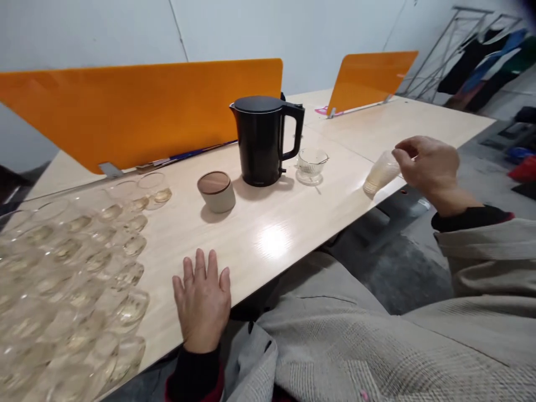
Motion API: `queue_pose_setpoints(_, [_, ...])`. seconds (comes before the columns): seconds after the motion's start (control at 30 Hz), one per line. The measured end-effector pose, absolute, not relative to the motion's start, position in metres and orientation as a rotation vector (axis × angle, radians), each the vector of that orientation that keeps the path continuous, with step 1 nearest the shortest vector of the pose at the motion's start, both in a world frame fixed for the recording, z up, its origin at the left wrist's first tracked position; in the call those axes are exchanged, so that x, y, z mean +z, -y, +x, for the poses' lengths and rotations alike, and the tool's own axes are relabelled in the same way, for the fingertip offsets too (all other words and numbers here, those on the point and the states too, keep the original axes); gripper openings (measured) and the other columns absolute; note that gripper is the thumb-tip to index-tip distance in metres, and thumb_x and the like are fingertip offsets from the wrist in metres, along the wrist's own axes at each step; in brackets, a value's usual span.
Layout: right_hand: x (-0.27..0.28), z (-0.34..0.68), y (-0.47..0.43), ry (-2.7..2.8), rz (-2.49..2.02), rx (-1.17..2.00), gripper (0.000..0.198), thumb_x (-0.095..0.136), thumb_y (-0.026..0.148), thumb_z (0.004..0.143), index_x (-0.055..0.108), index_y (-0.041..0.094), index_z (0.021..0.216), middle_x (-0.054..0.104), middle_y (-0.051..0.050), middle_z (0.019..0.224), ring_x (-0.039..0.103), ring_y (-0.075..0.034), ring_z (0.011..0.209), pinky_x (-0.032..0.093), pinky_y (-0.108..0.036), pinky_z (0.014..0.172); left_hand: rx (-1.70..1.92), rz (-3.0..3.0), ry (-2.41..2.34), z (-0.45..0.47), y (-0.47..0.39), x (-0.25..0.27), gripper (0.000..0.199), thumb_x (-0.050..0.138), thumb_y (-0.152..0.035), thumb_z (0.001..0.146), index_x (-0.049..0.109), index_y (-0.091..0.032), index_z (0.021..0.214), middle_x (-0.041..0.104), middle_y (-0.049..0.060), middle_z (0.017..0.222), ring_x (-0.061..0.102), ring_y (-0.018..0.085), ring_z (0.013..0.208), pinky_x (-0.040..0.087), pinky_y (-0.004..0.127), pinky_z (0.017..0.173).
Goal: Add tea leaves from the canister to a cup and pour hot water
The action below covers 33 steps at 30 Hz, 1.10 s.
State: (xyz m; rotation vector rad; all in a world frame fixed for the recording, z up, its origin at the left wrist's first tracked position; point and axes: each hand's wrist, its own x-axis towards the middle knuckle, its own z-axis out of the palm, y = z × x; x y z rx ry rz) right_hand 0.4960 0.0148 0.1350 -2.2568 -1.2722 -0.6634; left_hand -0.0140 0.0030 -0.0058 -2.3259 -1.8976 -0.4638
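My left hand [203, 304] lies flat on the table's front edge, fingers spread, holding nothing. At the right, my right hand [429, 170] pinches the top of a translucent cup-like vessel [382, 174] with pale contents, which leans over near the table edge. Its base is at or just above the tabletop; I cannot tell which. A black electric kettle [259, 142] stands in the middle, handle to the right. Beside it is a ribbed clear glass dripper [312, 164]. In front of the kettle sits a grey canister [218, 195] with a brown wooden lid.
Many drinking glasses [129, 307] with a little pale liquid stand in rows on the left of the wooden table [268, 268]. Orange dividers [167, 111] rise along the back, with a second panel [372, 81] farther right. A clothes rack [473, 50] stands beyond.
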Motion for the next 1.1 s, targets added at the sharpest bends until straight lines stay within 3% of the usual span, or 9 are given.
queue_pose_setpoints(0.1, [0.133,0.526,-0.010,1.347,-2.527,-0.536,0.033,0.075,0.037,0.096,0.082,0.016,0.121,0.080,-0.017,0.116,0.061,-0.026,0.105,0.036,-0.038,0.082,-0.462,-2.331,1.883,-0.015,-0.003,-0.007,0.053,0.040,-0.035,0.110,0.059,-0.013,0.154,0.050,0.021,0.166,0.040,0.045,0.159,0.032,0.071,0.127])
queue_pose_setpoints(0.2, [0.124,0.536,-0.013,1.456,-2.631,-0.450,0.034,0.074,0.029,0.095,0.082,0.015,0.126,0.080,-0.019,0.114,0.060,-0.029,0.108,0.034,-0.040,0.084,-0.447,-2.326,1.883,-0.014,-0.002,-0.006,0.055,0.037,-0.036,0.111,0.058,-0.012,0.155,0.049,0.021,0.167,0.040,0.044,0.159,0.032,0.070,0.128])
queue_pose_setpoints(0.37, [0.114,0.539,-0.018,1.474,-2.541,-0.428,0.027,0.071,0.015,0.094,0.085,0.015,0.117,0.079,-0.019,0.104,0.063,-0.026,0.096,0.040,-0.038,0.083,-0.376,-2.323,1.876,-0.012,-0.002,-0.002,0.059,0.031,-0.037,0.112,0.058,-0.006,0.154,0.048,0.024,0.167,0.040,0.047,0.158,0.033,0.071,0.126])
queue_pose_setpoints(0.63, [0.102,0.525,-0.022,1.595,-2.281,-0.357,0.027,0.064,0.024,0.092,0.085,0.023,0.109,0.080,-0.009,0.097,0.070,-0.028,0.096,0.052,-0.038,0.085,-0.344,-2.330,1.885,-0.011,-0.001,0.001,0.062,0.025,-0.039,0.112,0.056,-0.006,0.156,0.046,0.024,0.168,0.037,0.046,0.159,0.031,0.069,0.127])
queue_pose_setpoints(1.1, [0.107,0.489,-0.024,1.787,-2.228,-0.332,0.029,0.062,0.032,0.094,0.086,0.024,0.108,0.081,-0.008,0.095,0.074,-0.024,0.085,0.053,-0.035,0.077,-0.401,-2.353,1.852,-0.014,-0.001,0.000,0.061,0.028,-0.039,0.111,0.056,-0.006,0.155,0.047,0.027,0.167,0.037,0.048,0.159,0.033,0.072,0.125])
